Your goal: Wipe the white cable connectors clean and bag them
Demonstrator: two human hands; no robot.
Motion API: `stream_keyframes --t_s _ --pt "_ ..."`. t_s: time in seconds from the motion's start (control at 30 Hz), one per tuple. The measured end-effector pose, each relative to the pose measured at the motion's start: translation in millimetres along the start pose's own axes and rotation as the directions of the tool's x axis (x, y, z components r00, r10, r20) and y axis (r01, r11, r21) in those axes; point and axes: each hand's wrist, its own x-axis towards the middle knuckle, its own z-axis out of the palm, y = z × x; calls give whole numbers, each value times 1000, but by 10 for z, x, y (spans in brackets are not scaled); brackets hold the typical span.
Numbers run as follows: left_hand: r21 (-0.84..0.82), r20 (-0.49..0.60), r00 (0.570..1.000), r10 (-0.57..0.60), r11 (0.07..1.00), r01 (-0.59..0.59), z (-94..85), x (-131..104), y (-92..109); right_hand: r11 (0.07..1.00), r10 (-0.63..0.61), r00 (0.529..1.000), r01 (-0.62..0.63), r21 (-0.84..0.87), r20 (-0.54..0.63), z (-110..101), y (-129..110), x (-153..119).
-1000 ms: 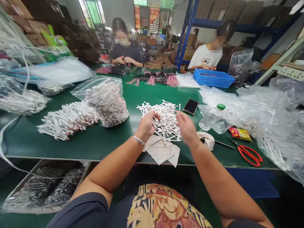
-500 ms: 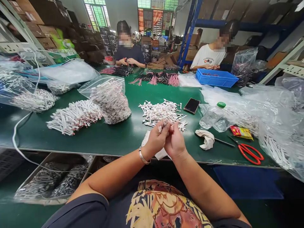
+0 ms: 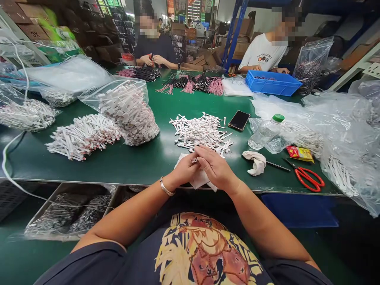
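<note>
My left hand [image 3: 186, 169] and my right hand [image 3: 216, 168] are pressed together near the front of the table. Small white and metallic ends [image 3: 195, 160] poke out of my closed left hand, like those of the short white cable pieces. My right hand's fingers lie together over the left hand's fingertips, its thumb bent against them; whatever is under them is hidden. Just beyond the hands spreads a loose pile of short white cable pieces [image 3: 202, 132]. A white cloth or paper [image 3: 199, 180] lies beneath my hands.
Left are a bundle of white cables [image 3: 84, 136] and a filled clear bag [image 3: 127, 113]. Right are a phone [image 3: 239, 120], a bottle [image 3: 264, 134], a cloth-wrapped tool [image 3: 257, 162], red-handled scissors [image 3: 308, 179] and plastic bags [image 3: 350, 130]. Two people sit opposite, near a blue bin [image 3: 273, 83].
My right hand has turned and now lies over the left hand's fingers, where before the fingertips met upright. The white ends in my left hand show less. The camera has tilted down.
</note>
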Motion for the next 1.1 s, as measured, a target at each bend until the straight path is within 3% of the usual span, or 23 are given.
stream_keyframes --t_s 0.13,0.2,0.3,0.37,0.43,0.53,0.6,0.63,0.73,0.8,1.1 --pt "90 -36 998 42 995 -38 -40 -84 210 964 211 973 -192 183 -92 -45 -2 -163" --pt "95 -51 994 97 991 -92 -58 -200 408 909 279 960 -260 326 -12 -106 -59 -250" --pt "64 134 982 135 987 -144 -68 -398 689 839 193 960 -269 472 203 -158 -200 -366" --pt "29 301 950 84 995 -97 -60 -494 781 784 141 928 -317 533 344 -108 -279 -448" --pt "-6 396 918 0 1000 2 -38 -554 772 670 179 873 -446 594 454 24 -304 -554" --pt "-75 411 895 -174 972 224 14 -620 637 400 287 723 -686 607 629 279 -258 -737" --pt "-126 418 855 -305 913 387 48 -670 538 243 263 623 -781 575 736 401 -216 -836" --pt "-143 437 823 -364 875 463 60 -695 499 191 229 601 -799 570 766 437 -201 -868" --pt "-167 503 718 -481 761 627 71 -755 418 91 142 611 -791 605 778 475 -184 -900" --pt "-181 533 680 -503 718 672 66 -777 376 43 117 621 -783 621 775 492 -185 -894" --pt "-211 571 654 -496 681 701 62 -834 272 -63 116 579 -807 588 807 606 -125 -947"
